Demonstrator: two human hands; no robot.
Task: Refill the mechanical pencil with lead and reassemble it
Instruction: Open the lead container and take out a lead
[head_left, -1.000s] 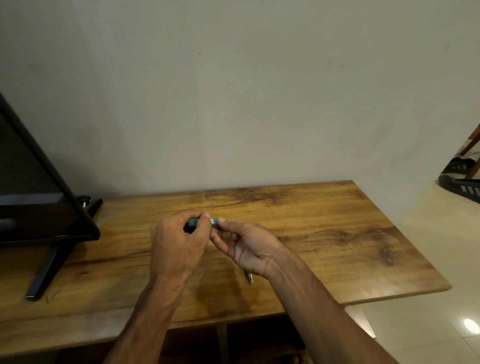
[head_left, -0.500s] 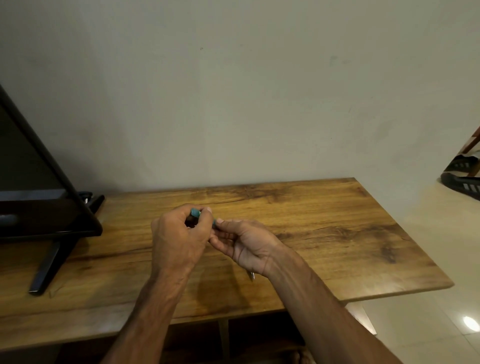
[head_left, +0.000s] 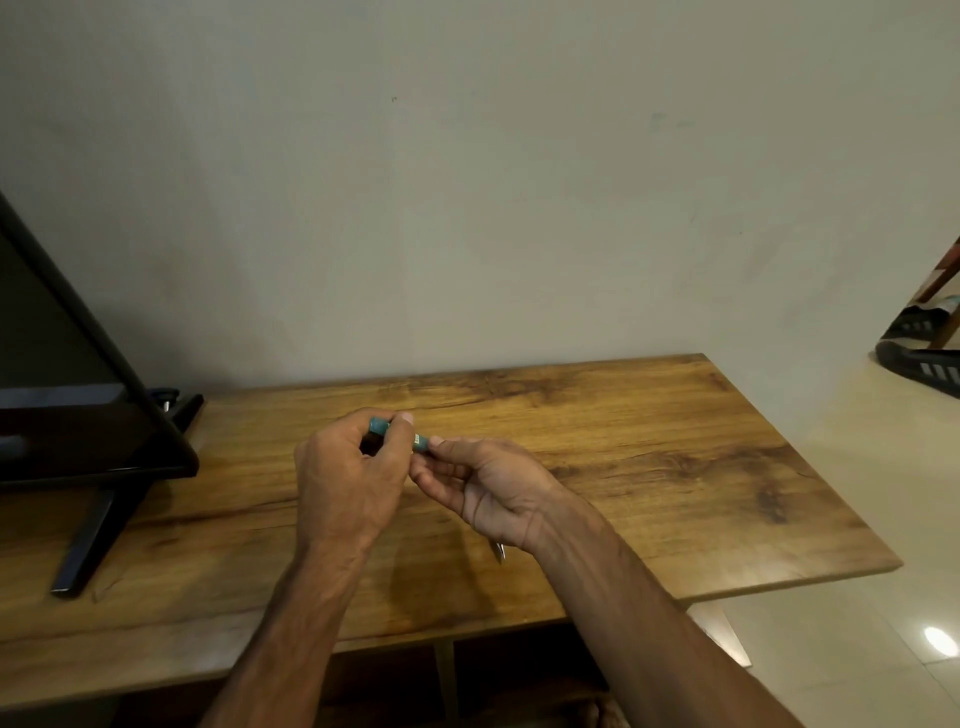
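head cam | faces forward and down | near, above table (head_left: 649, 467)

Teal piece (head_left: 378, 426): largely covered by the fingers of the left hand (head_left: 345, 478), so its kind cannot be told. Mechanical pencil (head_left: 500, 552): only the metal tip shows below the right hand (head_left: 493, 488), which hides the barrel. Monitor (head_left: 62, 415) and dark object (head_left: 924, 364): cut off by the left and right edges.

No readable text in frame

A pale marking on the teal mechanical pencil (head_left: 420, 442), at centre frame, is too small and blurred to make out.
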